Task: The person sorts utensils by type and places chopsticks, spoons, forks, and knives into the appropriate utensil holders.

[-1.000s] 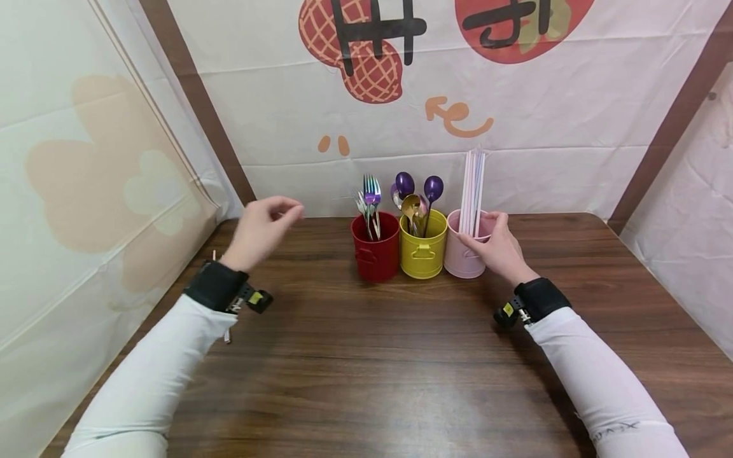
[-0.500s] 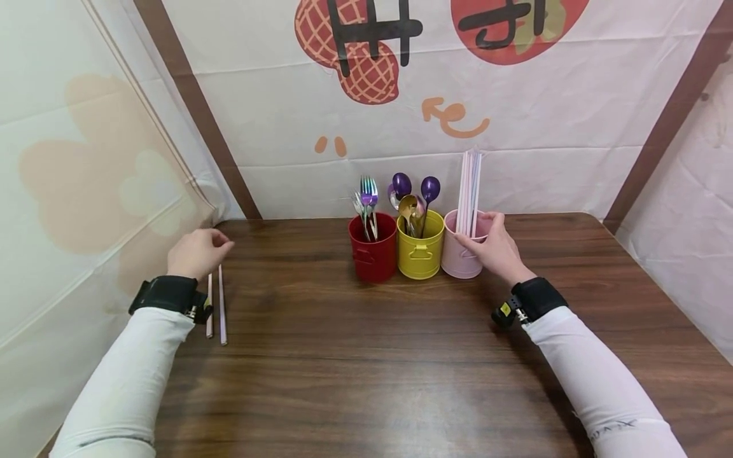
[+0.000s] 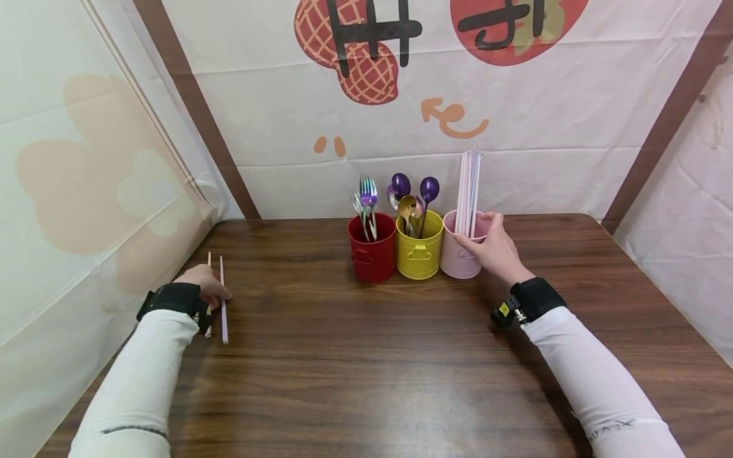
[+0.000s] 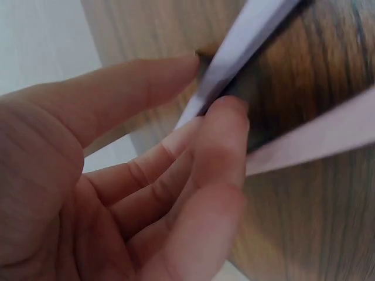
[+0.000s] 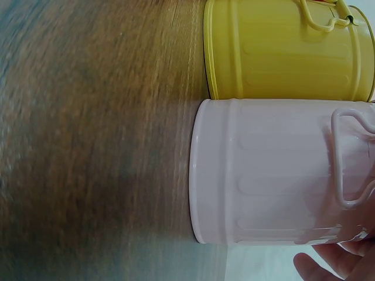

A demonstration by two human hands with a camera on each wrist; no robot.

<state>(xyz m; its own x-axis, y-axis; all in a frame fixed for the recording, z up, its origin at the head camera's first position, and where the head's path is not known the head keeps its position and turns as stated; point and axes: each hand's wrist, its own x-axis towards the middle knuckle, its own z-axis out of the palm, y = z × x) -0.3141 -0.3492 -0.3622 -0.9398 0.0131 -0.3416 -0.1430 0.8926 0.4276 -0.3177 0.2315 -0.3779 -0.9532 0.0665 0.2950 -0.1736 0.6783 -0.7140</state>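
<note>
My left hand [image 3: 202, 282] is low over the left side of the table, by two chopsticks lying roughly parallel. In the left wrist view, its thumb and index finger close in on either side of the lilac chopstick [image 4: 252, 29]. The pale pink chopstick [image 4: 316, 132] lies beside it, partly behind the fingers. On the right, my right hand [image 3: 499, 253] grips the rim of a pink metal bucket [image 3: 459, 264], thumb at the front. Several pale straight sticks [image 3: 468, 191] stand upright in that bucket. Most of the right hand is outside the right wrist view.
A yellow bucket [image 3: 419, 262] with purple and gold spoons stands against the pink one. Left of it is a red bucket [image 3: 373, 264] with several forks [image 3: 368, 194]. A printed cloth wall [image 3: 258, 114] rises behind the wooden table [image 3: 343, 381], and another hangs along its left.
My left hand has swung left, then come down and nearer onto the chopsticks. The right hand stays at the pink bucket, and the buckets keep their places.
</note>
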